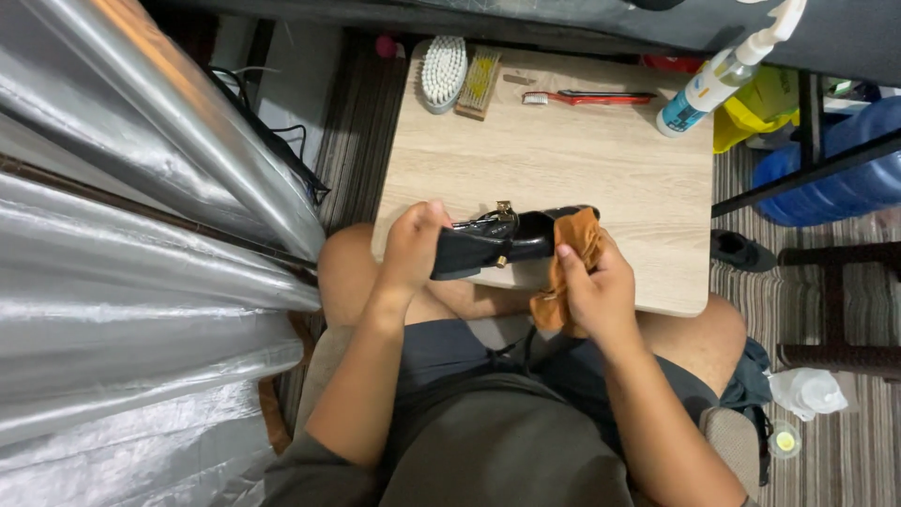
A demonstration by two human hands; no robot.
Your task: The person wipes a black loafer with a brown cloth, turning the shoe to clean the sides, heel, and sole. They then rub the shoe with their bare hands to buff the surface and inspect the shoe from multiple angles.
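We are gripping the black buckled shoe [502,242] by its heel in our left hand [410,249], steadying it. Our right hand [599,293] is pressing a bunched orange cloth [571,268] onto its toe.

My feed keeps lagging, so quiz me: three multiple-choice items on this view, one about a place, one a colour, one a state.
1. Where does the spray bottle lie?
A. far right corner of the wooden table
B. on the floor
C. on the person's lap

2. What colour is the cloth in the right hand?
A. white
B. orange-brown
C. blue

3. How is the black shoe kept?
A. lying alone on the table
B. held in the left hand, the cloth against its front
C. hanging from a hook

Answers: 1 A, it lies tilted at the table's far right corner. 2 B, orange-brown folds show between the fingers. 3 B, the left hand grips its heel end.
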